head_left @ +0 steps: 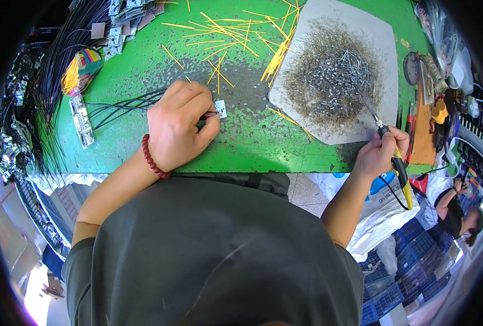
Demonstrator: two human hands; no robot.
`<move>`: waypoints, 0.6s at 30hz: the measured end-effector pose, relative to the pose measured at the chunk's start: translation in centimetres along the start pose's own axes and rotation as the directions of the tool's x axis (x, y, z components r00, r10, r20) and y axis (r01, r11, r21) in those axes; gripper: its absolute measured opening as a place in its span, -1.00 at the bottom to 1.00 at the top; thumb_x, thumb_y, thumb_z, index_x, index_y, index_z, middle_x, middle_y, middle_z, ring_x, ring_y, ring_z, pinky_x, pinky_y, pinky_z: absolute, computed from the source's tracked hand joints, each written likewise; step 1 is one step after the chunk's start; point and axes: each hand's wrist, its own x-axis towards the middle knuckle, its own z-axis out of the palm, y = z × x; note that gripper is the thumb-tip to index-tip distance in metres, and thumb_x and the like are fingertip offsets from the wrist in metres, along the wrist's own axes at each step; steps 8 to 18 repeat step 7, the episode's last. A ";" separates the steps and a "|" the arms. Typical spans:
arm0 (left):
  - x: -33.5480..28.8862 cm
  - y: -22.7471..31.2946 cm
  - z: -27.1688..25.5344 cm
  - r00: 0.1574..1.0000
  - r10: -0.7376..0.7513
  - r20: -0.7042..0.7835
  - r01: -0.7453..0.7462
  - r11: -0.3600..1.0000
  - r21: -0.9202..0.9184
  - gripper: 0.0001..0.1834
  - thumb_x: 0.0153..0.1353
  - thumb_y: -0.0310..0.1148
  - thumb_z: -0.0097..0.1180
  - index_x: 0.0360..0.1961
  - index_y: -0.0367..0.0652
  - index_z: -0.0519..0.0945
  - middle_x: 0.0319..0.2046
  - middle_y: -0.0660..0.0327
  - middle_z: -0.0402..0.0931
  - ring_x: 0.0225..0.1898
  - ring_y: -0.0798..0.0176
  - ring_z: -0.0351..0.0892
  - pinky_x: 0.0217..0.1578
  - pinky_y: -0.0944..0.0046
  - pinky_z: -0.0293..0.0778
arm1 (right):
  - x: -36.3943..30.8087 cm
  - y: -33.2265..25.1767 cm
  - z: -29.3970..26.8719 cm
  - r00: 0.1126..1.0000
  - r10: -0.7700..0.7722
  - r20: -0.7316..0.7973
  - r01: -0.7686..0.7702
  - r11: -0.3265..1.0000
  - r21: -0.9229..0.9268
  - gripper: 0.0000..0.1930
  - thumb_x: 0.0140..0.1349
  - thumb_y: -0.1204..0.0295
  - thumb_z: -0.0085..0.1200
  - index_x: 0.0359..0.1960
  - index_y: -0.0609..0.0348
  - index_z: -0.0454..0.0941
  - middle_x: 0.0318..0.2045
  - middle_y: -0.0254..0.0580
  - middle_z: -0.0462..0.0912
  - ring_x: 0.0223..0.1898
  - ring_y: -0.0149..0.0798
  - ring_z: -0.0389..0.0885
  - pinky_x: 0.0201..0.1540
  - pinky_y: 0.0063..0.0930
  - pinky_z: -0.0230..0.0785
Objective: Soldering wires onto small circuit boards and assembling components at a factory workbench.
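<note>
Grey-shirted torso nearest; ahead, the left hand pinches a small white circuit board at its fingertips, while the right hand grips a yellow-handled soldering iron, best steadied on the table.

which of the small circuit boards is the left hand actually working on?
The small white board at the left hand's fingertips, alone on the green table with a black wire on it. The others lie piled at the table's far-left edge.
</note>
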 end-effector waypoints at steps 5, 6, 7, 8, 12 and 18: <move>-0.1 0.1 -0.1 1.000 -0.010 0.005 0.010 1.000 0.011 -0.85 -0.21 -0.54 0.22 -0.59 -0.15 0.48 -0.42 0.24 0.52 -0.40 0.16 0.49 -0.44 0.24 0.44 | 0.0 0.3 0.4 1.000 0.001 0.000 -0.001 0.999 -0.049 -0.93 -0.03 0.64 -0.05 -0.46 0.31 0.42 -0.54 -0.27 0.45 -0.57 -0.50 0.35 -0.46 -0.67 0.24; -0.2 0.1 -0.1 1.000 -0.005 -0.002 0.005 1.000 0.006 -0.86 -0.21 -0.53 0.22 -0.58 -0.15 0.49 -0.41 0.24 0.52 -0.40 0.16 0.49 -0.44 0.24 0.45 | 0.0 0.4 0.2 1.000 -0.004 0.018 0.005 0.999 -0.044 -0.93 -0.02 0.64 -0.04 -0.46 0.31 0.43 -0.54 -0.27 0.46 -0.56 -0.50 0.36 -0.45 -0.67 0.25; -0.2 -0.1 -0.1 1.000 -0.001 -0.008 0.001 1.000 0.002 -0.86 -0.20 -0.53 0.22 -0.57 -0.15 0.50 -0.40 0.23 0.53 -0.39 0.16 0.49 -0.43 0.24 0.45 | 0.0 0.5 -0.2 0.999 -0.009 0.037 0.011 0.999 -0.038 -0.93 -0.02 0.63 -0.04 -0.45 0.32 0.43 -0.53 -0.27 0.47 -0.55 -0.49 0.37 -0.45 -0.67 0.26; -0.2 -0.1 -0.1 1.000 -0.001 -0.008 0.001 1.000 0.002 -0.86 -0.20 -0.53 0.22 -0.57 -0.15 0.50 -0.40 0.23 0.53 -0.39 0.16 0.49 -0.43 0.24 0.45 | 0.0 0.5 -0.2 0.999 -0.009 0.037 0.011 0.999 -0.038 -0.93 -0.02 0.63 -0.04 -0.45 0.32 0.43 -0.53 -0.27 0.47 -0.55 -0.49 0.37 -0.45 -0.67 0.26; -0.2 -0.1 -0.1 1.000 -0.001 -0.008 0.001 1.000 0.002 -0.86 -0.20 -0.53 0.22 -0.57 -0.15 0.50 -0.40 0.23 0.53 -0.39 0.16 0.49 -0.43 0.24 0.45 | 0.0 0.5 -0.2 0.999 -0.009 0.037 0.011 0.999 -0.038 -0.93 -0.02 0.63 -0.04 -0.45 0.32 0.43 -0.53 -0.27 0.47 -0.55 -0.49 0.37 -0.45 -0.67 0.26; -0.2 -0.1 -0.1 1.000 -0.001 -0.008 0.001 1.000 0.002 -0.86 -0.20 -0.53 0.22 -0.57 -0.15 0.50 -0.40 0.23 0.53 -0.39 0.16 0.49 -0.43 0.24 0.45 | 0.0 0.5 -0.2 0.999 -0.009 0.037 0.011 0.999 -0.038 -0.93 -0.02 0.63 -0.04 -0.45 0.32 0.43 -0.53 -0.27 0.47 -0.55 -0.49 0.37 -0.45 -0.67 0.26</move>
